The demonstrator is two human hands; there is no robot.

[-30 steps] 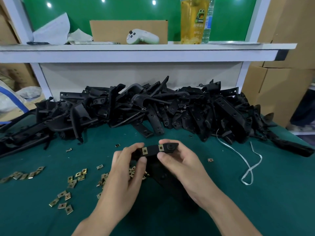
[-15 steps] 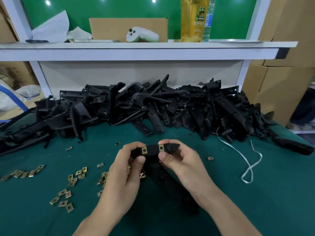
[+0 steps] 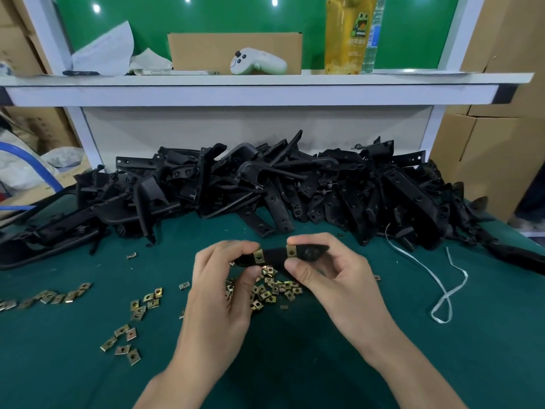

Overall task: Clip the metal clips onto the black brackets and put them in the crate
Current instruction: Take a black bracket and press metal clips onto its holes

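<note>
A person's two hands met over a green table (image 3: 59, 364), seen from above and behind. The left hand (image 3: 218, 293) and the right hand (image 3: 333, 278) were close together, each pinching one end of a short black bracket (image 3: 274, 253) between thumb and fingers. The bracket was held level, raised above the table in the middle of the view. Two brass-coloured metal clips sat on it: one clip (image 3: 258, 255) beside the left thumb and another clip (image 3: 291, 251) just beside the right forefinger. The bracket's right end stuck out past the right hand's fingers.

Directly below the hands a small heap of loose clips (image 3: 274, 287) lay on the table. More scattered clips (image 3: 141, 302) lay to the left, some in a rough line near the left edge.

Behind the hands a long, tangled pile of black brackets (image 3: 265, 187) stretched across the back of the table. A white string (image 3: 442, 290) looped on the table to the right.

Above the pile ran a white shelf (image 3: 265, 90). It carried a cardboard box (image 3: 206, 51), a white game controller (image 3: 258, 62), a tall yellow bottle (image 3: 346, 33) and some crumpled paper (image 3: 103, 51). Brown cardboard cartons (image 3: 486, 157) were stacked at the far right.
</note>
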